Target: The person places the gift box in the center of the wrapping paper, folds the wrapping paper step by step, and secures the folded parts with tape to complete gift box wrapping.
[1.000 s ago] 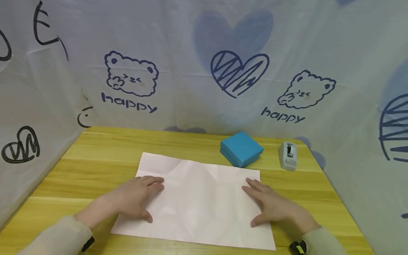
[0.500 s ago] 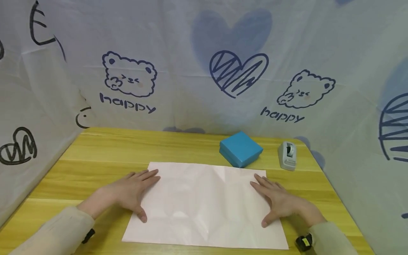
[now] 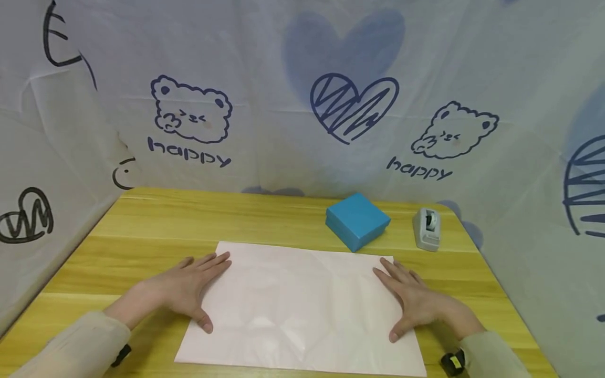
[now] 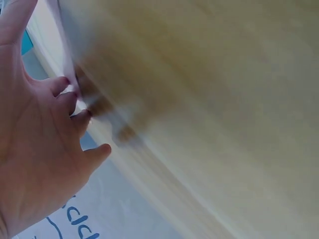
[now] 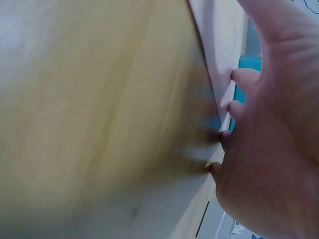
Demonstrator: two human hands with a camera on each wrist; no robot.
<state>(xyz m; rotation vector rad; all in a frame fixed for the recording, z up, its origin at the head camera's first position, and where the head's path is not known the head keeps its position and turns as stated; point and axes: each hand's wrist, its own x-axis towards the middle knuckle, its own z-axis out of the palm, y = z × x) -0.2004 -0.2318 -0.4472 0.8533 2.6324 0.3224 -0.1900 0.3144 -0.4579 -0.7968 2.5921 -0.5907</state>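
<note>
A creased, pale pink sheet of paper lies flat on the wooden table in the head view. My left hand rests at its left edge, fingers spread and the thumb on the paper. On the opposite side my right hand touches the right edge with its fingers spread too. The left wrist view shows the left hand with fingertips down at the paper's border. In the right wrist view the right hand has its fingertips along the sheet's edge. Neither hand grips anything.
Beyond the paper's far edge sits a blue box. A grey tape dispenser stands to its right, near the back corner of the wooden table. A white cloth with drawings hangs behind and at the sides.
The paper first shifted right and straightened, its far left corner coming nearer. Since then it has moved slightly left and toward me. Both hands stay spread at its sides.
</note>
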